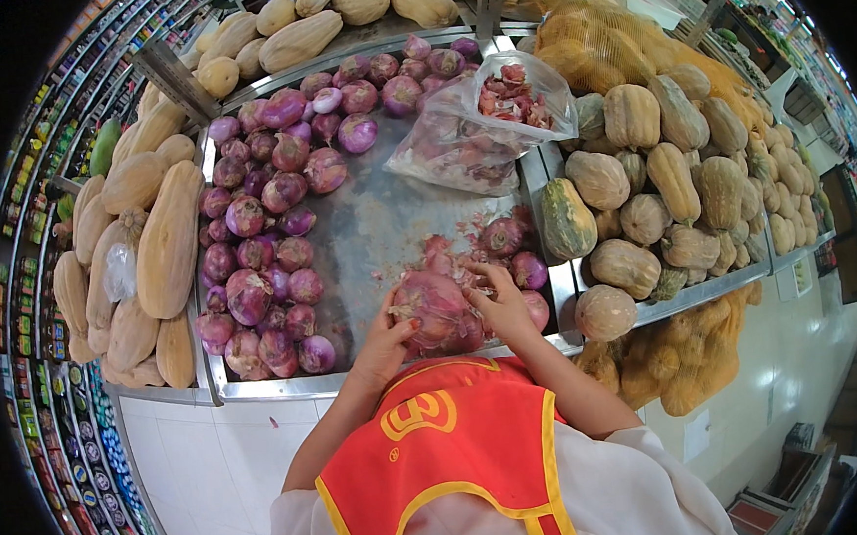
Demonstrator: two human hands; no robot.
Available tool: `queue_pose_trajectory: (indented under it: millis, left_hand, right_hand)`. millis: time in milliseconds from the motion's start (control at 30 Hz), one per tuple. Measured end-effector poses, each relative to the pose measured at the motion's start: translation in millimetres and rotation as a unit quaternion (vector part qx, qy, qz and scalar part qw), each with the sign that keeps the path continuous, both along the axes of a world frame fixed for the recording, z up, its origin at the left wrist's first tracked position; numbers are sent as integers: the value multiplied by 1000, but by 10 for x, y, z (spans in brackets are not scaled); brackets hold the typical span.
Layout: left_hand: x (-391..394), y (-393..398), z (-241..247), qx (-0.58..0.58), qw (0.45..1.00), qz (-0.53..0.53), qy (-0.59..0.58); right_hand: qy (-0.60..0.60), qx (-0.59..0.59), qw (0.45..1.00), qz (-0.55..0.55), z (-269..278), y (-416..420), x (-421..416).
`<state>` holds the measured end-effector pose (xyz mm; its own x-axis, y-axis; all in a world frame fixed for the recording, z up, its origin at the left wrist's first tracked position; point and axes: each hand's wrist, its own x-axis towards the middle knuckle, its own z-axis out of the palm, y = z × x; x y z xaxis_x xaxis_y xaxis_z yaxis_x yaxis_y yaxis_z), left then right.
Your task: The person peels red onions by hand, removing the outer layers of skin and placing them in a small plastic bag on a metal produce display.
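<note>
My left hand point(383, 340) holds a large red onion point(431, 304) close to the front edge of a metal display tray point(365, 190). At that onion's right side, my right hand point(503, 303) has its thumb and fingertips against papery skin. Whether they pinch it is hard to tell. Loose onion skins point(438, 252) lie just beyond both hands. A few more red onions point(502, 236) sit to the right of my right hand, and others point(284, 192) are heaped along the tray's left and back.
A clear plastic bag point(458, 152) stuffed with onion skins rests at the tray's back right. Long tan squashes point(171, 239) flank the left side; small pumpkins point(600, 180) fill the right. Orange mesh sacks point(677, 362) hang or stand below right. A metal post point(180, 84) rises at back left.
</note>
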<state>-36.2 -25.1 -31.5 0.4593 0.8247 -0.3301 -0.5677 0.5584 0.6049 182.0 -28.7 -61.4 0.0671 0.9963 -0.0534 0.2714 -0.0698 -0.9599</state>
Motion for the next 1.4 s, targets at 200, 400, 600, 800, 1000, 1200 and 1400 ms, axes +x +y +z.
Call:
queue_pose_trajectory:
  millis: [200, 400, 600, 800, 1000, 1200, 1400]
  left_hand:
    - [115, -29, 121, 84, 984, 1, 157]
    - [89, -9, 26, 231, 919, -42, 317]
    - [75, -7, -76, 303, 887, -41, 346]
    - [119, -15, 37, 349, 837, -43, 419]
    - [153, -10, 117, 404, 786, -63, 464]
    - [159, -19, 23, 405, 783, -67, 468]
    - [125, -13, 112, 350, 839, -92, 406]
  right_hand:
    - [324, -52, 937, 116, 414, -79, -156]
    - [372, -136, 915, 80, 495, -120, -205]
    - [503, -137, 849, 90, 549, -145, -166]
    - [459, -140, 876, 50, 468, -145, -185]
    - [422, -110, 899, 35, 303, -149, -177]
    - [334, -83, 939, -21, 303, -140, -276]
    - [-196, 153, 966, 69, 321, 21, -25]
